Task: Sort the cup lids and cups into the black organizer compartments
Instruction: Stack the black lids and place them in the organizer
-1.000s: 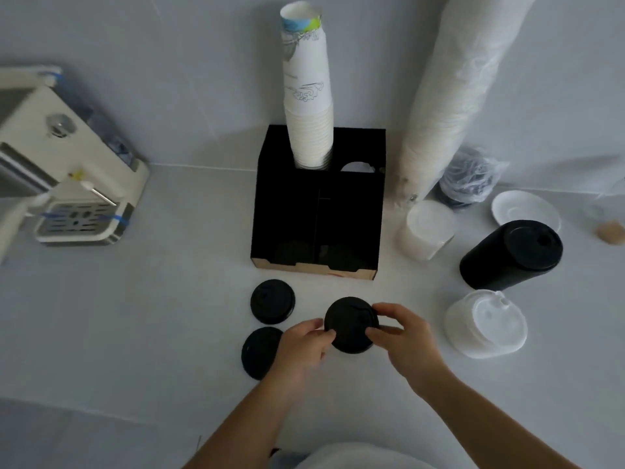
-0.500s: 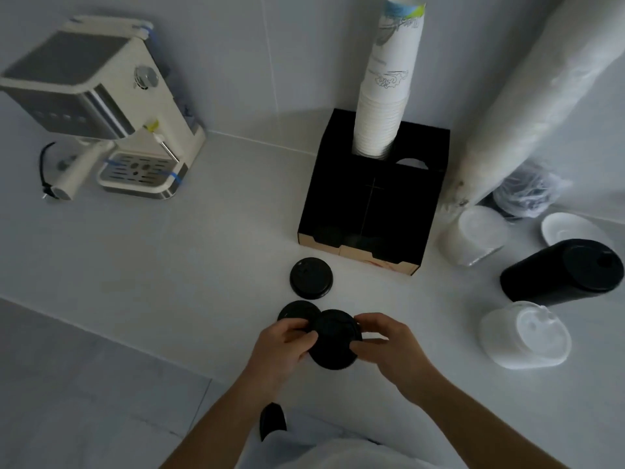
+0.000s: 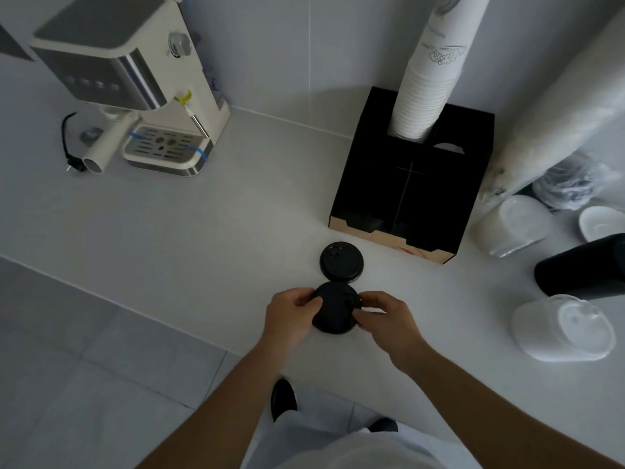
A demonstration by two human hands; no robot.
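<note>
Both hands hold a black cup lid (image 3: 334,313) just above the white counter, near its front edge. My left hand (image 3: 291,316) pinches its left rim and my right hand (image 3: 385,316) its right rim. It covers the lid that lay there, which is hidden. Another black lid (image 3: 341,262) lies flat just beyond. The black organizer (image 3: 372,170) stands behind, with a tall stack of white paper cups (image 3: 429,86) in its back left compartment. At the right lie a stack of white lids (image 3: 568,330), a stack of black lids (image 3: 585,269) and more white lids (image 3: 514,228).
A cream espresso machine (image 3: 135,82) stands at the back left with its plug (image 3: 74,165) on the counter. A long plastic sleeve of cups (image 3: 568,106) leans on the wall at the right, by a crumpled bag (image 3: 571,187) and a white saucer (image 3: 602,225). The counter edge drops to a tiled floor at the left.
The lid in my hands has moved left and nearer, over the lid that lay at the front left. My head has turned left, so the espresso machine shows more fully.
</note>
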